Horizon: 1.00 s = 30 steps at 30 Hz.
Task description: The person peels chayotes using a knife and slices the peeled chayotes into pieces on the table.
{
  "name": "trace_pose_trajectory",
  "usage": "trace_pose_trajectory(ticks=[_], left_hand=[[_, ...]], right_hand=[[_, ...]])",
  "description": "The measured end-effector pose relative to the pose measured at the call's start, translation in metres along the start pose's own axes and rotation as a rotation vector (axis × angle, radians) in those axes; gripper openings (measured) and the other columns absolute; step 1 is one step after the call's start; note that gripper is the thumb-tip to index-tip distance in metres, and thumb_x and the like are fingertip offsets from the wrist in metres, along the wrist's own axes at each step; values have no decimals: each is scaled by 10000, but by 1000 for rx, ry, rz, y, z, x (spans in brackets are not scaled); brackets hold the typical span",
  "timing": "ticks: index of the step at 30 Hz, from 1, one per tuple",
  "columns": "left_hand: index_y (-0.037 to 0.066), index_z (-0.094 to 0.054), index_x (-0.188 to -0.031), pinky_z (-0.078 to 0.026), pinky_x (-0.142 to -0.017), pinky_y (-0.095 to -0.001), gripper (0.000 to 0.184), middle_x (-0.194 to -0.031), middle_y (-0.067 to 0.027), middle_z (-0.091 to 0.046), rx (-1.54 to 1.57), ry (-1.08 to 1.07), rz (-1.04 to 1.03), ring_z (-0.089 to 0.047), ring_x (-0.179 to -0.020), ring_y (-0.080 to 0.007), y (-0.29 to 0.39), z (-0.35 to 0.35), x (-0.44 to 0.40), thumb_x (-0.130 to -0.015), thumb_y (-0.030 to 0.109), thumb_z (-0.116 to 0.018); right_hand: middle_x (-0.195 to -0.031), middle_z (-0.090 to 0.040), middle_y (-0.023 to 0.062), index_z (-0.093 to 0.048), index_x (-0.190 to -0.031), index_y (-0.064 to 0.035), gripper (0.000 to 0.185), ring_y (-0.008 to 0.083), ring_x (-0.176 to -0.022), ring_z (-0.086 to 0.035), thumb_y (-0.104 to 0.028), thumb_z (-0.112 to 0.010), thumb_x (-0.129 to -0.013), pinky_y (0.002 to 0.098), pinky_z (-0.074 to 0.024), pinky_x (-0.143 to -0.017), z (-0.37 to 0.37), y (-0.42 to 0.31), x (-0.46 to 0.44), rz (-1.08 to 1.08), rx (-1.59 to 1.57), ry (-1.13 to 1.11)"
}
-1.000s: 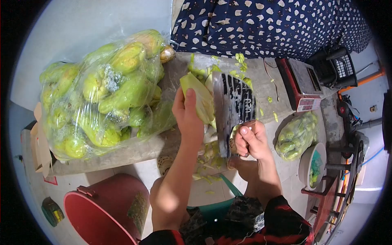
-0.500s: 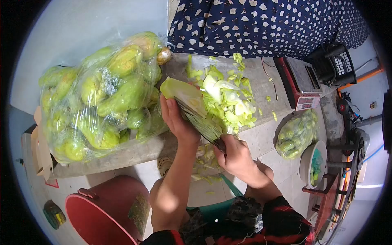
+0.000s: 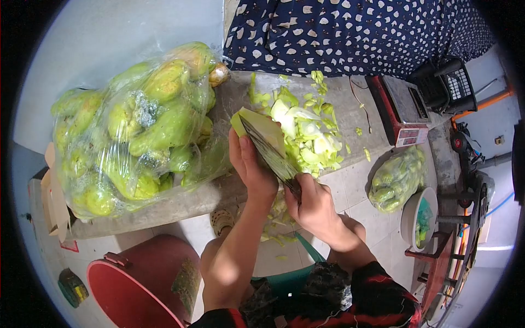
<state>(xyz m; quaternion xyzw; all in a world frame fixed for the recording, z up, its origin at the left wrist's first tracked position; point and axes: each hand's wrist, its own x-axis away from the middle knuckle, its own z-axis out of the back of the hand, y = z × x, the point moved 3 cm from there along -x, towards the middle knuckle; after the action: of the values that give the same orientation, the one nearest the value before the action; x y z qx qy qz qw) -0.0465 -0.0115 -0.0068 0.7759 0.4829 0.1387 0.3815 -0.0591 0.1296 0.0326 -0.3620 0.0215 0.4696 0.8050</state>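
My left hand [image 3: 254, 170] is wrapped round a pale green piece of fruit [image 3: 266, 129], holding it above the concrete ledge. In my right hand [image 3: 314, 206] is the handle of a wide knife [image 3: 270, 156]. The blade lies slantwise against the near side of the fruit, its tip end close to my left fingers. Behind and right of the fruit, a heap of pale green slices [image 3: 309, 139] rests on the ledge. To the left, a clear plastic bag [image 3: 136, 131] bulges with whole green fruits.
A red scale [image 3: 399, 112] and a black basket [image 3: 456, 87] stand right on the ledge [image 3: 147, 217]. Below are a filled bag [image 3: 398, 180], a white bucket [image 3: 411, 221] and, at lower left, a large red bucket [image 3: 147, 279]. A patterned blue cloth [image 3: 350, 38] hangs behind.
The knife has swung from upright, right of the fruit, to lying against it. My right hand has moved left with it. Since the middle frame, the fruit has shifted slightly right and tilted.
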Motion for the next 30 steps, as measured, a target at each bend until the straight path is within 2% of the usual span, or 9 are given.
trace_pose_trajectory(ticks=[3, 6, 8, 10, 12, 15, 21, 28, 30], left_hand=[[-1, -481, -1246, -529, -878, -415, 508, -1133, -184, -621, 23, -19, -4, -649, -975, -298, 6, -4, -2, -1014, 442, -391], [4, -494, -1245, -521, -886, -412, 482, -1125, -181, -623, -33, -81, 17, -646, -981, -288, 13, 0, -7, -1012, 417, -409], [-6, -533, -1204, -476, -828, -279, 425, -1071, -80, -611, -8, -65, 128, -590, -976, -150, 9, 4, -9, -1028, 369, -439], [5, -557, -1185, -465, -812, -263, 391, -1055, -62, -606, 35, -75, 153, -571, -971, -130, 8, 2, -10, -1028, 344, -440], [48, -518, -1269, -513, -888, -412, 492, -1159, -185, -626, 58, 81, 305, -638, -1028, -295, 2, 6, -9, -1006, 453, -421], [80, -507, -1292, -512, -889, -444, 544, -1157, -178, -629, 250, -125, 326, -634, -1044, -324, 2, 2, -12, -994, 523, -404], [82, -483, -1316, -543, -838, -501, 599, -1158, -179, -621, 500, -34, 546, -645, -1030, -354, 8, -3, -10, -975, 565, -382], [146, -528, -1306, -522, -812, -557, 594, -1182, -162, -612, 693, -173, 650, -616, -1048, -382, 10, -4, -13, -964, 590, -332], [145, -515, -1319, -526, -767, -554, 586, -1172, -156, -612, 615, -85, 682, -616, -1041, -379, 10, -4, -12, -966, 579, -339]], right_hand=[[-635, -594, 200, -534, -949, 21, 206, 393, -535, -605, -45, -692, -836, 411, -462, -469, 7, 0, -5, -2, -1, 41], [-637, -597, 162, -505, -983, -3, 242, 349, -555, -619, -72, -690, -845, 395, -475, -500, 22, 6, -18, -246, -173, -127], [-591, -580, 140, -515, -957, -1, 209, 326, -504, -589, -98, -683, -879, 348, -440, -484, 29, 14, -22, -252, -277, -115], [-601, -577, 127, -531, -923, 3, 178, 278, -495, -573, -94, -676, -885, 320, -426, -491, 27, 25, -20, -189, -278, -71], [-603, -568, 99, -541, -916, 10, 171, 180, -510, -548, -104, -668, -898, 312, -424, -506, 24, 35, -15, -289, -445, -21], [-597, -516, 35, -537, -904, 7, 207, 95, -545, -461, -154, -666, -922, 288, -394, -507, 24, 47, -14, -421, -486, 67], [-587, -476, -16, -493, -839, -31, 278, 70, -560, -402, -213, -684, -927, 262, -361, -508, 31, 55, -21, -404, -350, 205], [-722, -626, 22, -545, -1075, 33, 224, 69, -638, -538, -118, -635, -936, 243, -448, -574, 30, 64, -10, -80, -455, 440], [-665, -586, 48, -541, -958, 25, 181, 81, -591, -495, -126, -638, -934, 274, -418, -538, 25, 70, -19, -302, -391, 442]])
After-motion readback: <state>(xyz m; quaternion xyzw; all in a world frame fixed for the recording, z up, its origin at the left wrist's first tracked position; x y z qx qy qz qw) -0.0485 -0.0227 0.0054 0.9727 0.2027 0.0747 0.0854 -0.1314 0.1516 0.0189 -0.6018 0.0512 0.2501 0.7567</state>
